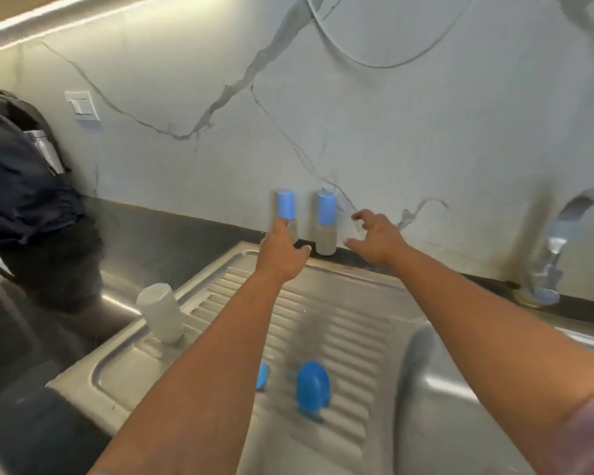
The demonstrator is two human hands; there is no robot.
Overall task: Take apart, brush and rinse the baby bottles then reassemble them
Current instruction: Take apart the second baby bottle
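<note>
Two baby bottles with blue caps stand upright against the marble wall behind the drainboard: the left bottle (286, 209) and the right bottle (326, 224). My left hand (282, 250) reaches the left bottle, fingers at its body below the cap; how firmly it grips is blurred. My right hand (374, 238) hovers just right of the right bottle, fingers spread, holding nothing. A bare white bottle body (162, 311) stands upside down on the drainboard's left edge. A blue cap (312, 385) lies on the ribbed drainboard, and another blue part (263, 375) peeks out beside my left forearm.
The steel drainboard (350, 323) runs into a sink basin (460, 423) at the lower right. A tap (549, 248) stands at the right by the wall. A dark backpack (21, 180) with a steel flask sits on the dark counter at the left.
</note>
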